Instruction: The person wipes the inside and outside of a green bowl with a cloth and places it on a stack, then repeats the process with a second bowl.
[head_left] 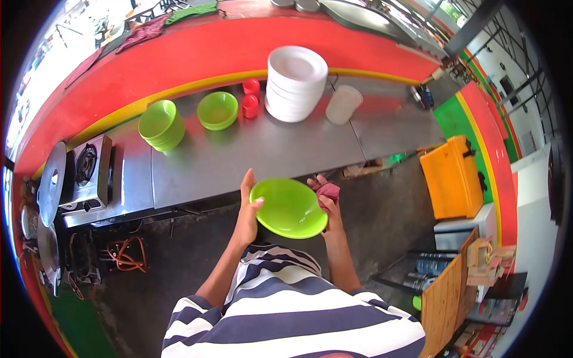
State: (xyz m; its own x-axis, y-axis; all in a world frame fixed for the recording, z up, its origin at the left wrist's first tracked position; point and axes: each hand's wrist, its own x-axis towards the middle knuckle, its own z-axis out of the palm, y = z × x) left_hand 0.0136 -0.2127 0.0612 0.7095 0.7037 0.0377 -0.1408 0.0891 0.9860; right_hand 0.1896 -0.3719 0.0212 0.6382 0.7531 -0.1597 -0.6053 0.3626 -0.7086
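In front of the long steel counter (250, 155), the left hand (248, 209) grips a shallow lime-green plastic bowl (289, 209) at its nine o'clock rim; the right hand (332, 213) clutches a maroon cloth (327, 191) against the rim at three o'clock; stacked white plates (295, 83) at twelve and stacked green bowls (161, 125) at ten stand well apart.

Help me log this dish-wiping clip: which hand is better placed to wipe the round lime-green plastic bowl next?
Right, probably. The right hand grips the crumpled maroon cloth against the right rim of the lime-green bowl, while the left hand only steadies the opposite rim.
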